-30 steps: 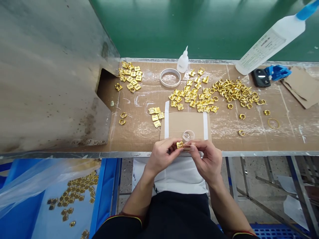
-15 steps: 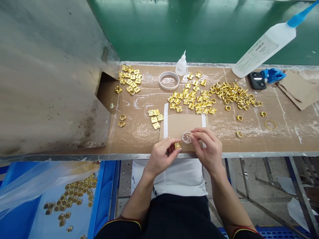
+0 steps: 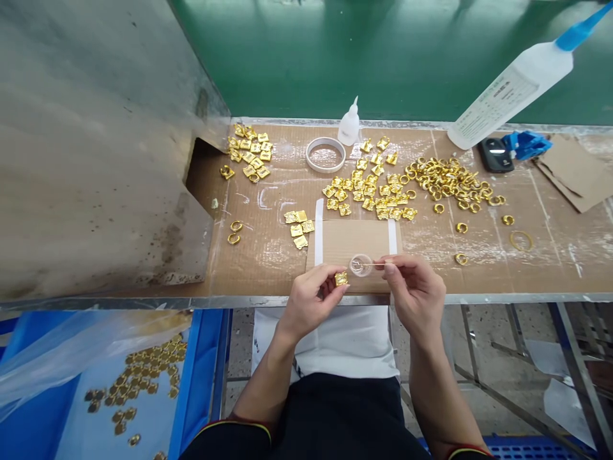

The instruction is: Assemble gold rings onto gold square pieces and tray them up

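Observation:
Between the thumb and fingers of my left hand point(image 3: 311, 299) is a small square gold jewelry piece point(image 3: 341, 278), held near the front edge of the cardboard pad point(image 3: 354, 237). My right hand point(image 3: 417, 292) pinches a thin stick point(image 3: 376, 264), which looks like a toothpick. Its tip reaches into a small clear round cup point(image 3: 360, 265) on the pad. What the cup holds is too small to make out. Left of the pad lie several square gold pieces point(image 3: 297, 229).
Gold rings point(image 3: 450, 179) are heaped at the right, beside more square pieces point(image 3: 368, 185). A tape roll point(image 3: 325, 155), a small dropper bottle point(image 3: 349, 126) and a large leaning bottle point(image 3: 512, 96) stand at the back. A metal housing point(image 3: 105, 153) borders the left; a blue bin point(image 3: 201, 377) sits below.
My right hand has shifted to the right, and more of the stick now shows between it and the cup. My left hand and the gold piece have stayed put.

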{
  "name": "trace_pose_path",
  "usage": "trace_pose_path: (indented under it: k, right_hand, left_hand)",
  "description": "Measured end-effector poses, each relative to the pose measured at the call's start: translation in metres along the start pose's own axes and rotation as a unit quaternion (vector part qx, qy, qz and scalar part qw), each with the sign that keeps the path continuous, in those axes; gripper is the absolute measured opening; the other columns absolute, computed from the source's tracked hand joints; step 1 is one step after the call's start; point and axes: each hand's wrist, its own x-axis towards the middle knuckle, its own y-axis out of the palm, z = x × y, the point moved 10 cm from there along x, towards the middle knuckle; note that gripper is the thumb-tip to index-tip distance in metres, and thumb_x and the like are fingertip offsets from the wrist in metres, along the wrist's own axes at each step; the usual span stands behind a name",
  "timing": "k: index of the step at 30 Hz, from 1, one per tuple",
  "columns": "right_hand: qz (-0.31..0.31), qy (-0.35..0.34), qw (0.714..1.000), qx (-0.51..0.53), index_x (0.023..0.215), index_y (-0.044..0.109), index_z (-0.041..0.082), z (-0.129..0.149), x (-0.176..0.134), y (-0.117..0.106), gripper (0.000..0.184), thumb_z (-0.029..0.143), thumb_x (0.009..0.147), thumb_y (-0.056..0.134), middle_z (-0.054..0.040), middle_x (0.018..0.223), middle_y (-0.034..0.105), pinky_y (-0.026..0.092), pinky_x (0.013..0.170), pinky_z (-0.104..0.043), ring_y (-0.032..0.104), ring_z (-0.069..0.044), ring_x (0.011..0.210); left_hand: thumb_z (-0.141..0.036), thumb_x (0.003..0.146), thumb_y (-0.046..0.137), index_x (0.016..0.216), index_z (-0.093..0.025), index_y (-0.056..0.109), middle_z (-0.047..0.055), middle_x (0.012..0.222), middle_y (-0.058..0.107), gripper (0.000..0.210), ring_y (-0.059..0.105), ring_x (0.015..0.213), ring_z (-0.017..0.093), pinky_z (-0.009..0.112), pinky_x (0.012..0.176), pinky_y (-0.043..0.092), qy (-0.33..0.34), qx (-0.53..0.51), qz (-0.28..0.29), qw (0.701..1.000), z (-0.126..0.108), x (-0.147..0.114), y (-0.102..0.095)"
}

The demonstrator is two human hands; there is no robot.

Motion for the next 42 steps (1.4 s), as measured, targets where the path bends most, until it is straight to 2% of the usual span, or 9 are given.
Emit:
trace_pose_path:
  k: [4,7,11,16,18,42]
  right_hand:
    - [-0.026,0.026,0.997,0.07,0.093,0.065,0.024,0.002,-0.007,-0.002,0.006,0.025,0.098,0.064,-0.0034,0.087,0.079,0.063,0.066,-0.029,0.077,-0.018,0.076]
    - [-0.017,0.024,0.996,0.088,0.096,0.066,0.024,0.01,-0.013,0.002,0.003,0.022,0.098,0.064,-0.003,0.091,0.079,0.062,0.064,-0.026,0.077,-0.016,0.074]
    - [0.014,0.008,0.997,0.074,0.099,0.067,0.024,0.019,-0.02,0.013,0.006,0.019,0.097,0.065,-0.0032,0.094,0.079,0.063,0.064,-0.027,0.073,-0.014,0.067]
    - [0.049,0.005,0.996,0.068,0.099,0.066,0.024,0.021,-0.021,0.026,0.007,0.018,0.098,0.062,-0.0044,0.096,0.08,0.064,0.06,-0.025,0.078,-0.017,0.08]
    - [0.055,0.006,0.997,0.06,0.098,0.066,0.024,0.021,-0.021,0.028,0.007,0.019,0.099,0.061,-0.0043,0.095,0.08,0.064,0.06,-0.025,0.079,-0.018,0.079]
    - [0.054,0.003,0.998,0.036,0.097,0.068,0.025,0.02,-0.021,0.032,0.006,0.022,0.098,0.062,-0.003,0.091,0.082,0.067,0.062,-0.026,0.08,-0.019,0.076]
  left_hand:
    - [-0.019,0.089,0.07,0.104,-0.016,0.073,0.0,0.072,0.071,0.016,0.062,0.057,0.01,0.02,0.057,0.052,0.007,-0.002,-0.004,1.0,-0.001,0.0,-0.001]
    - [-0.02,0.089,0.071,0.105,-0.016,0.073,0.0,0.071,0.071,0.016,0.062,0.056,0.01,0.019,0.056,0.052,0.004,-0.006,-0.001,1.0,0.0,0.0,0.0]
    - [-0.021,0.09,0.072,0.105,-0.015,0.073,0.001,0.071,0.071,0.017,0.062,0.056,0.01,0.019,0.055,0.052,0.004,-0.01,0.004,1.0,-0.001,0.0,0.0]
    - [-0.021,0.091,0.07,0.104,-0.014,0.073,0.003,0.074,0.073,0.015,0.063,0.058,0.01,0.019,0.055,0.052,0.013,-0.017,0.003,1.0,-0.004,0.001,0.0]
    - [-0.021,0.091,0.07,0.104,-0.014,0.072,0.002,0.074,0.073,0.015,0.062,0.058,0.01,0.019,0.056,0.052,0.016,-0.015,0.004,1.0,-0.005,0.002,0.0]
    - [-0.021,0.092,0.069,0.104,-0.015,0.073,0.002,0.074,0.073,0.015,0.063,0.058,0.011,0.02,0.056,0.054,0.018,-0.008,0.002,1.0,-0.004,0.0,0.0]
